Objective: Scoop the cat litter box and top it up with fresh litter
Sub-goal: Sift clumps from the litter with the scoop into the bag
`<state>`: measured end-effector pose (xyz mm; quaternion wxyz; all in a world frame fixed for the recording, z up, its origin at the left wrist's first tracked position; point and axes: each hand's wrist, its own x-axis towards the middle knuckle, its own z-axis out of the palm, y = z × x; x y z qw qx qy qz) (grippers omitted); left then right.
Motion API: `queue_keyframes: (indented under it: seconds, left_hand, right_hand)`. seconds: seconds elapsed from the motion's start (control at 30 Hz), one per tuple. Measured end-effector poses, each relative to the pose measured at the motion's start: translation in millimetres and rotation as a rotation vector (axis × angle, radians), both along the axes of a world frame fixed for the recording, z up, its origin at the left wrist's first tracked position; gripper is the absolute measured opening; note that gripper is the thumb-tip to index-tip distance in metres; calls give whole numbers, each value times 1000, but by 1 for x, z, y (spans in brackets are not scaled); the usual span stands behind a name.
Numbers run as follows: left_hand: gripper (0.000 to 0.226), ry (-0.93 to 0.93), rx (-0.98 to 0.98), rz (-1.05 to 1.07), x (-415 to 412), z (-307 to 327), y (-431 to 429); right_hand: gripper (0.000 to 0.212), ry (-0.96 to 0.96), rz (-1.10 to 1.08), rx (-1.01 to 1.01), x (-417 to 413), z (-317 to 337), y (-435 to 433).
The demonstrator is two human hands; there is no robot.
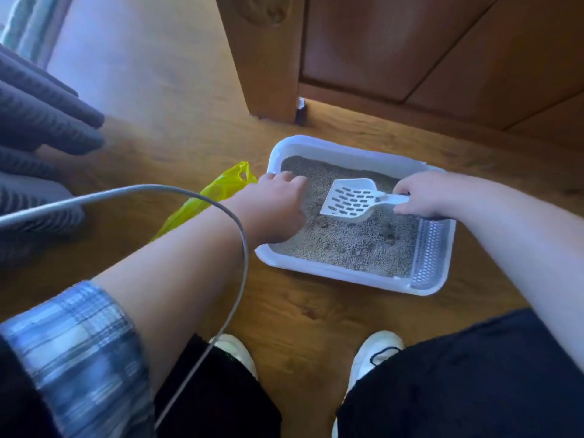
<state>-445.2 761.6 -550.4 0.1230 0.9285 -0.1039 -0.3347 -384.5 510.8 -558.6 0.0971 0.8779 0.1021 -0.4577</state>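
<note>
Right fingers: curled tight round the white handle of the scoop (pixel 350 200), knuckles up, thumb hidden beneath.
Right hand (pixel 420 197): over the right half of the box, towards its far side, with the bare forearm running off to the right.
Scoop: white, slotted, blade pointing left and tilted, low over the middle of the litter (pixel 347 248); whether its near edge touches the grains cannot be told.
Left fingers: bent over the left rim of the litter box (pixel 331 271), tips turned down inside the wall; the thumb is not in sight.
Left hand (pixel 278 203): grips that rim, back of the hand up, wrist just outside the box.
Litter: pale grey grains filling the tray, with a few darker lumps near the scoop and towards the near side.
Litter box: white, rectangular, flat on the wood floor (pixel 300 314), in front of the person's feet; a perforated step (pixel 429 254) runs along its right end.
Yellow bag (pixel 218 191): lies on the floor just left of the box, partly behind the left wrist.
Sleeve (pixel 82 349): blue plaid, pushed up the left arm, near left.
Cable (pixel 241 248): grey, looping across the left forearm.
Shoes (pixel 376 352): white, toes pointing at the box, dark trousers over both knees.
Wooden panel (pixel 410 42): far side, beyond the box.
Grey ribbed object (pixel 38 121): far left, blurred.
</note>
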Motion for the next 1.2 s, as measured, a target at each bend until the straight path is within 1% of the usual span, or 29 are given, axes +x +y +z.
queue_keyframes:
  seconds: [0.07, 0.13, 0.2, 0.27, 0.3, 0.37, 0.47, 0.53, 0.6, 0.67, 0.77, 0.87, 0.93, 1.03, 1.13, 1.2]
  left_hand:
    - [40, -23, -10, 48, 8, -1, 1]
    - [36, 1, -5, 86, 5, 1, 4]
    - [30, 104, 58, 65, -6, 3, 7]
    - [32, 226, 162, -18, -17, 4, 8]
    - [34, 256, 201, -56, -19, 5, 7]
    - [36, 236, 204, -104, -16, 8, 5]
    - [40, 103, 49, 12, -8, 10, 2]
    - [41, 45, 10, 49, -5, 14, 1]
    - [40, 53, 23, 48, -11, 10, 4]
    - [41, 108, 77, 56, -17, -4, 10]
    - [45, 171, 157, 59, -31, -29, 14]
    - [54, 177, 193, 79, -47, -45, 11]
    - [58, 219, 212, 87, -52, -49, 8]
    - [52, 281, 230, 96, -52, -46, 7]
    - [43, 286, 238, 67, -48, -43, 8]
    - [47, 312, 251, 22, -47, -42, 9]
  right_hand:
    - [24, 29, 33, -74, 5, -11, 9]
    - [20, 24, 37, -121, 1, -19, 17]
    - [15, 3, 47, -147, -6, -25, 20]
    - [14, 0, 66, -165, -8, -28, 21]
    - [14, 10, 80, -180, -8, -29, 21]
    - [17, 37, 110, -223, -7, -32, 25]
    - [14, 25, 110, -268, -4, -40, 33]
    - [11, -1, 92, -291, -5, -37, 37]
    - [5, -34, 63, -317, -5, -32, 36]
    - [5, -72, 58, -339, -3, -27, 32]
    - [5, -77, 27, -324, -2, -29, 29]
    - [10, -113, 36, -303, -3, -41, 35]
    - [14, -131, 46, -277, -7, -44, 37]
    - [16, -154, 79, -271, -12, -46, 40]
    - [15, -142, 75, -260, -13, -51, 43]
    - [16, -137, 71, -222, -15, -54, 48]
